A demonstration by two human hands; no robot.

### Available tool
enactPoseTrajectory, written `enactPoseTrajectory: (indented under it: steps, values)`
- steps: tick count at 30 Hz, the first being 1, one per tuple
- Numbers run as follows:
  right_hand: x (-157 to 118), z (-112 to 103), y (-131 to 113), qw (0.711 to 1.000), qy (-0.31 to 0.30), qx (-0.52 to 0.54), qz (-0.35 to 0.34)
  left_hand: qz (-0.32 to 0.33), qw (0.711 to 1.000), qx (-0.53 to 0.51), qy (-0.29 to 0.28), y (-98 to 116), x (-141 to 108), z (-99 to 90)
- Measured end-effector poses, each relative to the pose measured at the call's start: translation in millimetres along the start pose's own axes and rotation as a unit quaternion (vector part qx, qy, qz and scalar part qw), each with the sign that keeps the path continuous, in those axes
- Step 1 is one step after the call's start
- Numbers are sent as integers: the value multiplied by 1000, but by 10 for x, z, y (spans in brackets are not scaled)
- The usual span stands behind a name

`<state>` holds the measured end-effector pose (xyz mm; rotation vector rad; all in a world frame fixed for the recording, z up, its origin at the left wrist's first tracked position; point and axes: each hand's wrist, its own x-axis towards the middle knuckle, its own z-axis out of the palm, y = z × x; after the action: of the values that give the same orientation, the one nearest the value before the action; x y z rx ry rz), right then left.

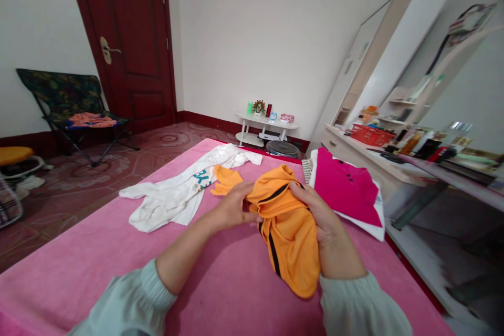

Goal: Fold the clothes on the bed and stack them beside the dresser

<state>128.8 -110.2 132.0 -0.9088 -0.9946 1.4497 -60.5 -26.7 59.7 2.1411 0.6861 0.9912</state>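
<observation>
Both hands hold an orange garment (293, 241) with black stripes, bunched up above the pink bed cover (220, 283). My left hand (236, 205) grips its left edge, fingers partly behind the cloth. On the other side, my right hand (315, 210) has its thumb on top of the fabric and the remaining fingers hidden underneath. One orange end reaches left past my left hand, near a white long-sleeved shirt (173, 199) with teal lettering that lies spread out. To the right, a magenta garment (346, 186) lies flat over white cloth.
A camouflage folding chair (63, 94) with coral cloth stands at the left by a dark red door (126, 37). Beyond the bed is a small white table (265, 122). A dresser (334, 142) with a red basket (370, 135) and bottles runs along the right.
</observation>
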Motion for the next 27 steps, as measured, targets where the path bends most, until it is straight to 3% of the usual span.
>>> enactPoseTrajectory:
  steps: [2,4,7,9,12,16,18,21,23,25,27]
  values:
    - [-42,-26,-59,999,10,-27,-16,-60,993,-76,-68,98,-5,-39]
    - [-36,-116,-107,996,47,-53,-46,-128,974,-167,-84,203,-9,-134]
    - [52,-318,-127,980,142,-60,-125,-182,923,-338,-16,300,-8,-305]
    - [140,-451,-86,961,211,-72,-166,-222,892,-392,46,245,-6,-382]
    - [260,-588,50,938,255,-167,-165,-307,911,-242,130,-63,-31,-426]
    - [346,-643,300,931,147,-327,-64,-331,924,69,178,-529,-93,-457]
    - [357,-649,426,899,145,-411,-50,-299,923,139,201,-601,-94,-488]
    - [347,-649,579,817,199,-538,-59,-237,918,215,236,-479,-45,-535]
    - [337,-635,627,790,177,-587,-27,-221,927,226,201,-309,-7,-542]
    - [333,-609,611,784,140,-605,6,-230,948,183,125,-120,10,-517]
    - [339,-581,529,786,143,-602,4,-257,960,107,32,57,2,-463]
